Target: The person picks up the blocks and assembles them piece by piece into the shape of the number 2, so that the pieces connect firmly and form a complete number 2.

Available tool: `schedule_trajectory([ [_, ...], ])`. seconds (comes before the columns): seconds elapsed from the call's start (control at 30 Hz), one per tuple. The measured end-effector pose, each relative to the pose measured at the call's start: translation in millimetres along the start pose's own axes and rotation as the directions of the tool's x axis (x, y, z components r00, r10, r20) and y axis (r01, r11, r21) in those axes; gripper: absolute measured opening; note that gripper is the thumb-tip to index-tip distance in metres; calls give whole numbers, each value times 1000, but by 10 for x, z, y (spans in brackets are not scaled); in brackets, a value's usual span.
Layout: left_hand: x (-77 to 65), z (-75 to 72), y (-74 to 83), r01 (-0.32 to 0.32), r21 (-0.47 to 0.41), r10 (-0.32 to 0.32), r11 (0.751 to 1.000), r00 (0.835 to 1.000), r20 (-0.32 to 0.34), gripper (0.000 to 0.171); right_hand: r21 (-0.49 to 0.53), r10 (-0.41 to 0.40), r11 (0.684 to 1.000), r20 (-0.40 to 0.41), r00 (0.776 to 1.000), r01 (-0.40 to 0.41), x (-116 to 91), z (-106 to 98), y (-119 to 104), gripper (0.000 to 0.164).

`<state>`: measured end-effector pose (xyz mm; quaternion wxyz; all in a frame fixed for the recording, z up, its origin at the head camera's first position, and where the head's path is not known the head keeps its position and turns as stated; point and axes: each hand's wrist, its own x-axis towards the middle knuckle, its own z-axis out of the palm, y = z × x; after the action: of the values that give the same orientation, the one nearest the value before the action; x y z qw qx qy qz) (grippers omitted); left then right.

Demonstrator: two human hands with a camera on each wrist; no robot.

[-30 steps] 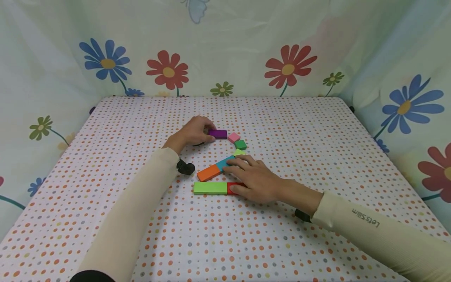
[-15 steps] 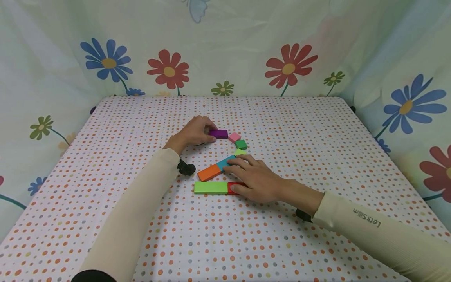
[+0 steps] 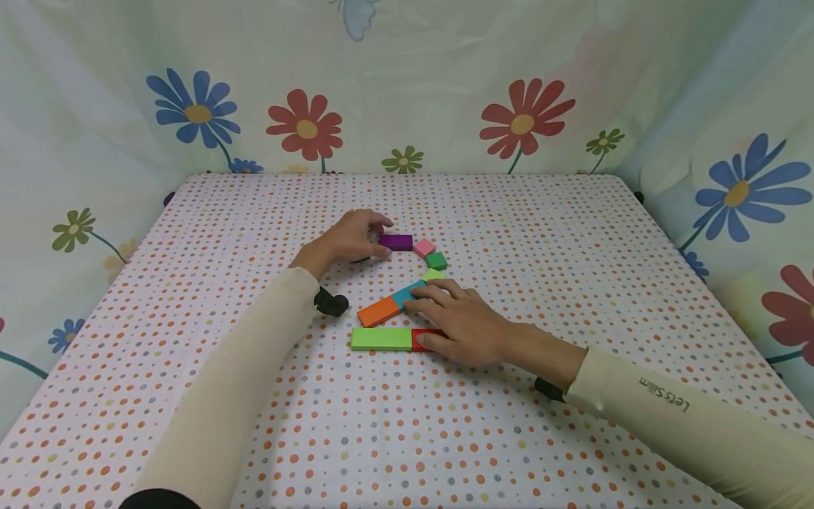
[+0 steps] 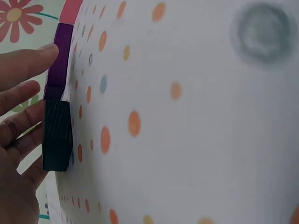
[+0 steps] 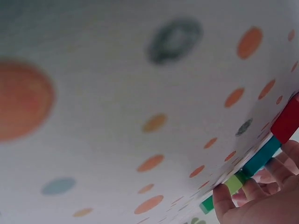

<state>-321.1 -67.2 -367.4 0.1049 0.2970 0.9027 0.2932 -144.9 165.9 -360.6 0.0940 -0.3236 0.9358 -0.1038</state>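
My left hand [image 3: 350, 237] spreads its thumb and fingers around the left end of a purple block [image 3: 397, 242]. In the left wrist view a dark block [image 4: 57, 135] stands end to end with the purple one, fingers behind it. The head view mostly hides this dark block. Extended fingers of my right hand [image 3: 470, 325] rest over a blue block [image 3: 407, 294] and a red block [image 3: 420, 339]. An orange block [image 3: 378, 311] adjoins the blue one, and a long light-green block [image 3: 381, 339] adjoins the red one.
From the purple block a pink block [image 3: 424, 248], a green block [image 3: 436, 261] and a small yellow-green block [image 3: 433, 274] curve toward the blue one. The dotted tablecloth [image 3: 318, 424] covers the table. A flowered curtain [image 3: 420, 85] hangs behind and beside it.
My left index finger has lifted and spread a little from the thumb, and the left forearm has shifted slightly left. The right hand and the blocks stay in place.
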Motion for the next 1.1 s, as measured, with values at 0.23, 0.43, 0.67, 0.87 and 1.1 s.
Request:
schedule_trajectory([
  [0.23, -55, -29, -20, 39, -39, -40, 998, 999, -20, 57, -9, 1, 1000, -6, 1000, -1, -1, -12, -4, 57],
  [0.43, -105, -43, -31, 27, -50, -28, 998, 999, -27, 59, 1, -1, 1000, -7, 1000, 1, -9, -10, -10, 57],
  [0.67, -178, -74, -80, 40, -47, -42, 998, 998, -36, 63, 7, -3, 1000, -12, 1000, 3, -7, 3, 0, 57],
  [0.87, -229, -107, -114, 51, -54, -54, 997, 997, -53, 63, 13, -9, 1000, -11, 1000, 9, 0, 4, 0, 57],
  [1.1, -256, -113, -119, 37, -57, -40, 998, 998, -48, 66, 8, -6, 1000, -9, 1000, 6, -8, -3, -5, 57],
])
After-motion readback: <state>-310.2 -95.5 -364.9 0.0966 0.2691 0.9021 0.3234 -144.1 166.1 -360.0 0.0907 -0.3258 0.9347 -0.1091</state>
